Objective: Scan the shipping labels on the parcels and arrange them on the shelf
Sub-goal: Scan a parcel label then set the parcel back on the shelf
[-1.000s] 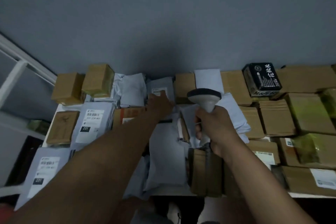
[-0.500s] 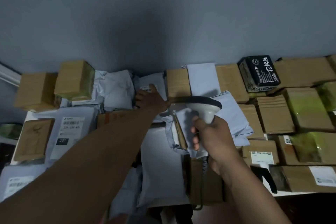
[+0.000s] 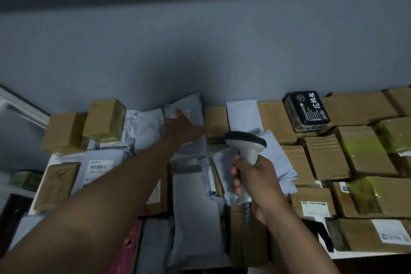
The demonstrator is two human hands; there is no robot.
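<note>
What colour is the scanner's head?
Dark grey on a pale handle: scanner, head view.

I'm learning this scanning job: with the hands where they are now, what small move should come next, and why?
Probably swing the grey handheld barcode scanner left, toward the grey plastic mailer bag at the wall. The left hand rests on that bag beside its small white label, while the right hand grips the scanner, whose head is right of the label.
</note>
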